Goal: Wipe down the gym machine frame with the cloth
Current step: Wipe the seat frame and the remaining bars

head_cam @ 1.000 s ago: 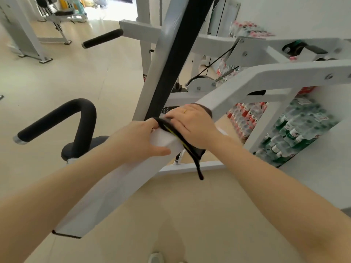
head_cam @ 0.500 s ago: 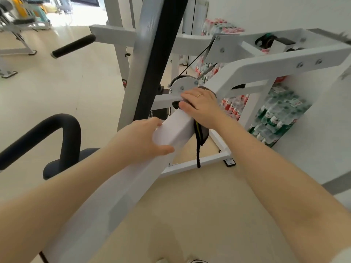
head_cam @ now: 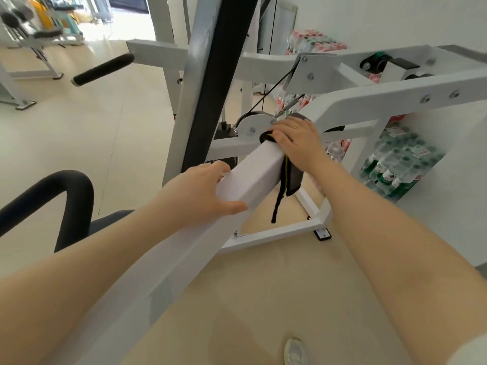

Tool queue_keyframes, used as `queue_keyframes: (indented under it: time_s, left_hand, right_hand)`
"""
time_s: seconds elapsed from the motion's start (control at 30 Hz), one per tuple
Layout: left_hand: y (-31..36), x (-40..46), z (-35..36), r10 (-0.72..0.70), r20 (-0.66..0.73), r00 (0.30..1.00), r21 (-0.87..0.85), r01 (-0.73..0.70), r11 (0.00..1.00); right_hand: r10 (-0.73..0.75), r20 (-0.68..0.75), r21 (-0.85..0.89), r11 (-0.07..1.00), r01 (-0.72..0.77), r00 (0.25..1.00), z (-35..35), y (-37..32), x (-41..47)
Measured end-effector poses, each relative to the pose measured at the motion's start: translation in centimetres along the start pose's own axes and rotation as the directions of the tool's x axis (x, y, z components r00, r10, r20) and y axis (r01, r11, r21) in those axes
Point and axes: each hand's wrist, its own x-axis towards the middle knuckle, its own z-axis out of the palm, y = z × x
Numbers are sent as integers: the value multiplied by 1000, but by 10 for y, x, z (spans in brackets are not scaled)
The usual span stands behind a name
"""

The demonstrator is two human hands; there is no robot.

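A white square beam [head_cam: 253, 172] of the gym machine frame slants up from the lower left toward the centre. My right hand [head_cam: 297, 143] lies flat on a dark grey cloth [head_cam: 291, 177] with a yellow-edged black strip and presses it onto the beam's upper part. Part of the cloth hangs down the beam's right side. My left hand [head_cam: 200, 193] holds the beam lower down, fingers over its far edge and thumb on the near face.
A black upright [head_cam: 216, 83] and a white pulley plate [head_cam: 253, 125] with a cable stand just beyond the cloth. A padded black handle [head_cam: 66, 196] curves at the left. Packs of water bottles [head_cam: 395, 164] sit against the right wall. The frame's floor bar [head_cam: 276, 233] lies below.
My right hand has slid the cloth farther up the beam, away from my left hand, which stays gripping the same spot. The view has shifted a little.
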Motion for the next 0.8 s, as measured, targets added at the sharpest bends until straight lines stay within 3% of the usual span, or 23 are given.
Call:
queue_keyframes:
  time_s: [0.07,0.13,0.23,0.33,0.47,0.67,0.8]
  left_hand:
    - [6,8,1,-12,-9,1000,11,12,1000]
    - [9,17,4,-21,-28,999,-2,21,1000]
    - [14,27,7,-52,-52,997,17,52,998]
    - [34,52,16,-77,-103,992,46,82,996]
    - [46,71,18,-124,-111,986,46,129,991]
    - [74,105,30,-206,-145,968,88,220,972]
    - [91,126,39,-239,-213,947,124,269,955]
  right_hand:
    - [86,0,12,996,-86,996,-3,10,14]
    - [66,-8,-3,998,-66,998,-2,8,17]
    - [-144,-83,1,989,145,986,6,-14,-16]
    - [-373,-117,17,926,377,921,6,-10,-30]
    - [-505,-130,12,860,511,853,-4,17,-1]
    - [-236,-109,-18,972,236,966,-23,115,69]
    - [-35,-136,-141,990,16,990,-35,159,96]
